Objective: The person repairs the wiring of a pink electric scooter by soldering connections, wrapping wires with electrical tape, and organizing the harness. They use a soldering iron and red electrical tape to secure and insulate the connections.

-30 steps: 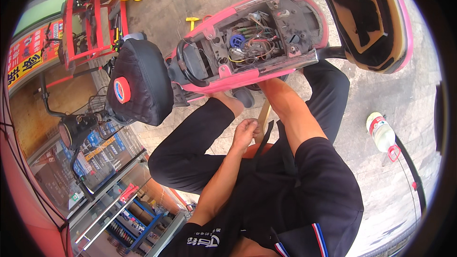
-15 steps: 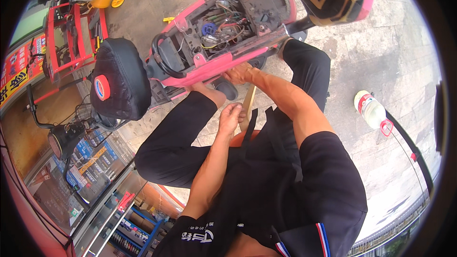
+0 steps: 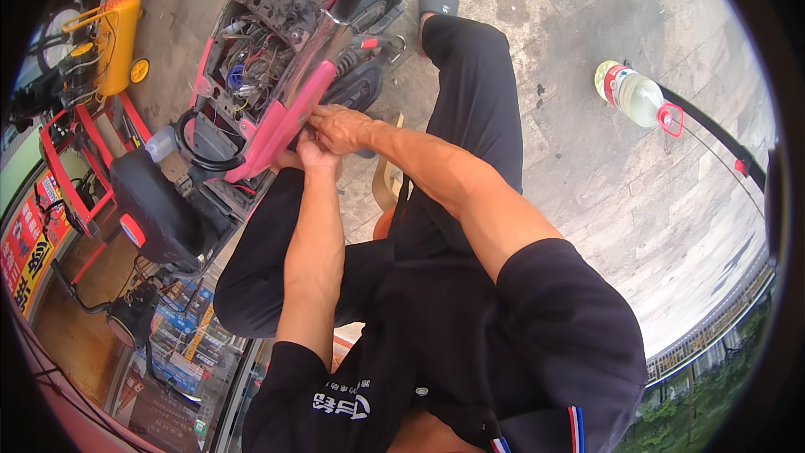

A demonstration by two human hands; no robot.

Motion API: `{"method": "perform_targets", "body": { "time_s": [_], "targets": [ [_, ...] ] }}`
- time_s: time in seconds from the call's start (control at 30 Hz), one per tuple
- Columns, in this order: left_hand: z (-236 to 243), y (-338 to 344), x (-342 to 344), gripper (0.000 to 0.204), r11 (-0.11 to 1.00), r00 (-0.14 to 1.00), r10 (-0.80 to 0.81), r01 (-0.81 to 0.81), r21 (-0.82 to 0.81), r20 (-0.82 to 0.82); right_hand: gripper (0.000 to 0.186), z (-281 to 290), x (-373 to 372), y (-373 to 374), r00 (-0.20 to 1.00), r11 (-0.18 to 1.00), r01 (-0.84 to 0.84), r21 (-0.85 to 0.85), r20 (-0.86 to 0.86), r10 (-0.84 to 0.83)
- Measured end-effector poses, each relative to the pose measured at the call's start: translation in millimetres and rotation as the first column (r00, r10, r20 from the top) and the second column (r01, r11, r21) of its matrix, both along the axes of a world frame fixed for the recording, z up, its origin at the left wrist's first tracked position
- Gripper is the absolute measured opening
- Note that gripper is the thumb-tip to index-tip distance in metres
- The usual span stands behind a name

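A pink electric scooter stands in front of me at the upper left. Its body is uncovered on top, and bundled wires with a round blue part show inside. My right hand is at the lower edge of the pink side panel, its fingers curled in against it. Close under it, touching or nearly so, my left hand has its fingers closed and pointing up to the same edge. Whatever the fingertips hold is hidden behind the hands and the panel.
A black scooter seat lies left of the pink body. Further left are a red metal frame and a yellow wheeled machine. A bottle of pale liquid with a red handle is on the paving at right. A tan curved strip shows between my legs.
My left hand has moved up from beside my lap to join the right at the panel. The view has turned, so the scooter appears further left, and my right leg is stretched further forward.
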State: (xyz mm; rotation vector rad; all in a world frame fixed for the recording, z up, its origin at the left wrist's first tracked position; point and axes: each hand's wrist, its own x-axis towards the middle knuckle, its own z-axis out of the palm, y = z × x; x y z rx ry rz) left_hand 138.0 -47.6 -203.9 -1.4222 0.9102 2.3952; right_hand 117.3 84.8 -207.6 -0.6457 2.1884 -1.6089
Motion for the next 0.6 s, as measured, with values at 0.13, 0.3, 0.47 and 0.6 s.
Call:
{"method": "perform_targets", "body": {
  "time_s": [0.13, 0.3, 0.47, 0.6],
  "targets": [
    [-21, -12, -7, 0.035, 0.997, 0.992, 0.036, -0.027, 0.079, -0.118, 0.041, 2, -7, 1, 0.998, 0.998, 0.061, 0.006, 0.004, -0.061],
    [-28, -9, 0, 0.026, 0.973, 0.926, 0.045, 0.045, 0.227, -0.375, 0.037, 8, -6, 8, 0.998, 0.993, 0.057, 0.102, -0.028, -0.054],
    [-30, -9, -3, 0.019, 0.969, 0.939, 0.079, 0.006, 0.246, -0.335, 0.035, 13, 0, 14, 0.998, 0.995, 0.057, 0.085, 0.017, -0.058],
    [-39, -11, -8, 0.017, 0.965, 0.941, 0.089, 0.000, 0.262, -0.327, 0.031, 17, 20, 8, 0.943, 0.938, 0.333, -0.092, 0.013, -0.333]
  ]
}}
